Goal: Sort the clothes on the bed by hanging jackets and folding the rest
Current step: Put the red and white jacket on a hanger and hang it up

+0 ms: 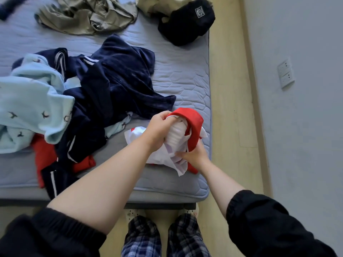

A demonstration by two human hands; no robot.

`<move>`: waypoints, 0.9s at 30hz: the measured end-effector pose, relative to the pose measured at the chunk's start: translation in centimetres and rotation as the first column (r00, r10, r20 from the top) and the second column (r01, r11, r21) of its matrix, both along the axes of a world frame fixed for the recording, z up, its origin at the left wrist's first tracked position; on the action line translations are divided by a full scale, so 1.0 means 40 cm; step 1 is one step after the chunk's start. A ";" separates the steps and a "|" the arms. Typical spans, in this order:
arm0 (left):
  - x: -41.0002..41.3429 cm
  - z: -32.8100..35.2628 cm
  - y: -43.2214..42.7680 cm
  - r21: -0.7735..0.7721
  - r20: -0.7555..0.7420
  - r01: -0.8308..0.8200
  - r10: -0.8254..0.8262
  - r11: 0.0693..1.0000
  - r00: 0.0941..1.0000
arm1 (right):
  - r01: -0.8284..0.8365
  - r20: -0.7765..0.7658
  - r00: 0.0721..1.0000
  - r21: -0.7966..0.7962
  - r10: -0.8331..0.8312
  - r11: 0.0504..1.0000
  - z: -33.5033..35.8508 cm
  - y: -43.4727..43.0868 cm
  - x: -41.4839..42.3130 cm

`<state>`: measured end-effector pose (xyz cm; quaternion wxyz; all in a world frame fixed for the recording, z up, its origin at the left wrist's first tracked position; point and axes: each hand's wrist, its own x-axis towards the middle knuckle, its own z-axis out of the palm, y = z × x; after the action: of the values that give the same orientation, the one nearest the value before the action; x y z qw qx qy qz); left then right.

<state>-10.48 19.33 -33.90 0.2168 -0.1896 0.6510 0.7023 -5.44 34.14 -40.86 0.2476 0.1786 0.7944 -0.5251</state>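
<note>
Two black sleeves [263, 223] — left hand [157, 129] and right hand [195, 154], fingers [163, 116] clamped on one red-and-white garment [176, 132].

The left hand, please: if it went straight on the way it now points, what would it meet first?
Probably the red band of the garment that the left hand grips; depth is unclear.

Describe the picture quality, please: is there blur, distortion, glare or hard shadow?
Head view: the wide lens bows the bed edge and the wall line; light is soft and even, no glare, faint shadows; the left hand, right hand and red and white garment look sharp; a dark cloth at the top left corner is smeared.
</note>
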 end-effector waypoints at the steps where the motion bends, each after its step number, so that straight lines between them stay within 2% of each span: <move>1: 0.002 0.003 -0.007 0.078 0.027 -0.016 0.014 0.997 1.000 | 0.091 0.009 0.996 0.030 -0.092 0.995 -0.009 -0.017 0.000; 4: 0.007 0.010 -0.032 0.287 0.097 -0.086 0.060 0.954 0.993 | 0.301 0.126 0.944 0.044 -0.304 0.953 -0.019 -0.032 -0.016; 6: 0.008 0.015 -0.046 0.408 0.168 -0.156 0.095 0.899 0.981 | 0.417 0.167 0.896 -0.003 -0.410 0.909 -0.003 -0.027 -0.048; 10: 0.004 0.052 -0.041 0.586 0.255 -0.295 0.174 0.755 0.951 | 0.497 0.047 0.864 -0.242 -0.502 0.833 0.102 -0.026 -0.137; 13: -0.003 0.106 -0.032 0.680 0.191 -0.258 0.175 0.686 0.966 | 0.455 -0.051 0.853 -0.417 -0.520 0.787 0.212 -0.015 -0.199; 15: -0.006 0.152 -0.034 0.717 0.123 -0.183 0.136 0.672 0.983 | 0.377 -0.145 0.866 -0.438 -0.478 0.816 0.284 -0.004 -0.227; 18: -0.013 0.226 -0.034 0.738 0.052 -0.115 0.113 0.665 0.992 | 0.304 -0.205 0.868 -0.503 -0.453 0.809 0.369 0.011 -0.252; 23: -0.038 0.362 -0.025 0.730 -0.003 -0.096 0.143 0.677 0.990 | 0.250 -0.246 0.881 -0.484 -0.404 0.839 0.503 -0.004 -0.263; 27: -0.056 0.504 -0.022 0.730 -0.061 -0.088 0.192 0.678 0.979 | 0.233 -0.268 0.866 -0.531 -0.423 0.815 0.644 -0.024 -0.253</move>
<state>-12.73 18.45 -13.74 0.1756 -0.0912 0.3182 0.9271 -15.55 33.18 -15.10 0.0319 0.1448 0.6267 -0.7650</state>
